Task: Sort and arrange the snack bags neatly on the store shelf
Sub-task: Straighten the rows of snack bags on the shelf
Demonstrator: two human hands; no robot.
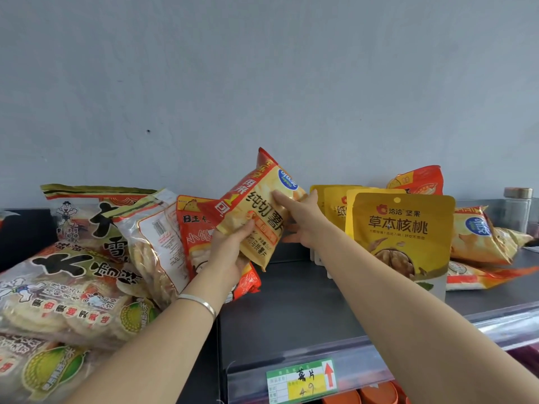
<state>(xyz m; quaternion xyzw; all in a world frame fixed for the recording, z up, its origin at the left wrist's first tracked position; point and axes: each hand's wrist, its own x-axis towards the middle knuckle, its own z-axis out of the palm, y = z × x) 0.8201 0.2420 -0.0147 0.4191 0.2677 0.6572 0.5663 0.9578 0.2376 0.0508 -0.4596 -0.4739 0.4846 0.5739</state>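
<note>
A yellow and red potato chip bag [256, 199] is held tilted above the dark shelf [291, 301], near the middle. My left hand [230, 252] grips its lower left corner from below. My right hand [300, 220] holds its right edge, thumb lying across the front. To the left, a red snack bag [198, 237] leans on a pile of large rice cracker bags [73, 272]. To the right stand yellow walnut pouches [399, 237], and more chip bags [478, 237] lie behind them.
A price label [303, 380] is clipped on the shelf's clear front rail. A glass jar [517, 211] stands at the far right. A grey wall rises behind the shelf. Orange items [376, 395] show on the shelf below.
</note>
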